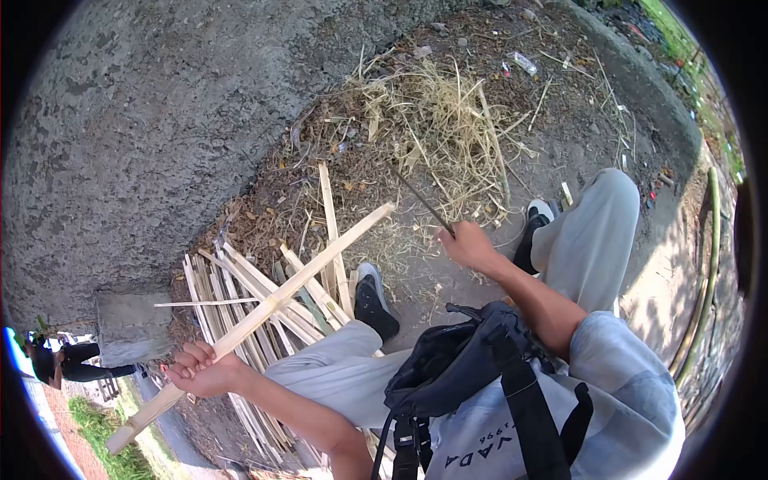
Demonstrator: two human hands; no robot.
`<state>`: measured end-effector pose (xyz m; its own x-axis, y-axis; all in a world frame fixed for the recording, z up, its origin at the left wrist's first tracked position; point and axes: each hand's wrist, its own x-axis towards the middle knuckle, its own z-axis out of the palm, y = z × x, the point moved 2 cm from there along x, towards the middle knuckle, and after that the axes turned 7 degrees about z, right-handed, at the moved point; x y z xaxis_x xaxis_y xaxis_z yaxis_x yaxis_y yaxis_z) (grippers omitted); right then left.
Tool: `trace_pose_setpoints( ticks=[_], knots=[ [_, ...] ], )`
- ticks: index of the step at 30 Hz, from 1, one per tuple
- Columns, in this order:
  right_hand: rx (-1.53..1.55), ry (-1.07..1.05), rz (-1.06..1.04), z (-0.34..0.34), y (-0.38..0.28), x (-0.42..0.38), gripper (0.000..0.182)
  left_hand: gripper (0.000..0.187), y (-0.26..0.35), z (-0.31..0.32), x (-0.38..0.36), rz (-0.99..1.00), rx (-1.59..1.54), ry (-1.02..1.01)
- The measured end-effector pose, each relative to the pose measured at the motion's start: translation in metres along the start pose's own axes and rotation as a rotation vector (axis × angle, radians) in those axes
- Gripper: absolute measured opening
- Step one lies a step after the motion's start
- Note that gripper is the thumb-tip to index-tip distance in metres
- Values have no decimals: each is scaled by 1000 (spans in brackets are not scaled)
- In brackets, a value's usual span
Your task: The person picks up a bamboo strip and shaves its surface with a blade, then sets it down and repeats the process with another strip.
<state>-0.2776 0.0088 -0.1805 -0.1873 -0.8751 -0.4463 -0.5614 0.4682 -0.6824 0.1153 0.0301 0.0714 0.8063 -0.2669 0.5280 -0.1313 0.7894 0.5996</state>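
A long pale bamboo strip runs diagonally across the lower left, with my left hand wrapped round it near its lower end. Its upper end points toward the middle of the ground. My right hand is closed round the handle of a knife; its thin dark blade points up and left, toward the shavings. The handle is mostly hidden in my fist. Blade and strip are apart. Below the held strip lies a pile of split bamboo strips, beside my left shoe.
A heap of curly bamboo shavings lies ahead on the dirt. A rough grey concrete wall fills the upper left. Long bamboo poles lie at right. A plastic bottle sits farther off. Another person stands at far left.
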Motion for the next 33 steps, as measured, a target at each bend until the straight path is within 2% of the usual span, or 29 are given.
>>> trace_pose_setpoints(
  ticks=[2, 5, 11, 17, 20, 23, 26, 29, 32, 33],
  knots=[
    [22, 32, -5, 14, 4, 3, 50, 44, -1, -8, 6, -39, -67, -19],
    [65, -26, 32, 28, 5, -1, 51, 44, -1, -18, 8, -43, -114, -26],
    [-74, -26, -103, 47, 12, -2, 49, 40, 0, -42, 18, -44, -137, -33],
    [-112, 128, -61, 48, 19, 0, 47, 40, 1, -60, 29, -50, -118, -42],
    [-92, 127, -35, 46, 16, 4, 45, 40, 1, -62, 30, -64, -120, -29],
    [271, -4, 88, 39, 9, 7, 45, 40, -1, -64, 33, -74, -151, 2],
    [237, 105, 6, 33, 5, 14, 47, 40, -3, -75, 43, -89, -191, -1],
    [373, 264, -25, 12, -3, 20, 41, 40, -5, -89, 53, -110, -202, -47],
    [487, 277, 29, -21, -16, 17, 30, 40, -5, -86, 50, -141, -205, -66],
    [554, 300, -14, -22, -11, 24, 24, 39, -4, -84, 48, -152, -208, -65]
  ],
)
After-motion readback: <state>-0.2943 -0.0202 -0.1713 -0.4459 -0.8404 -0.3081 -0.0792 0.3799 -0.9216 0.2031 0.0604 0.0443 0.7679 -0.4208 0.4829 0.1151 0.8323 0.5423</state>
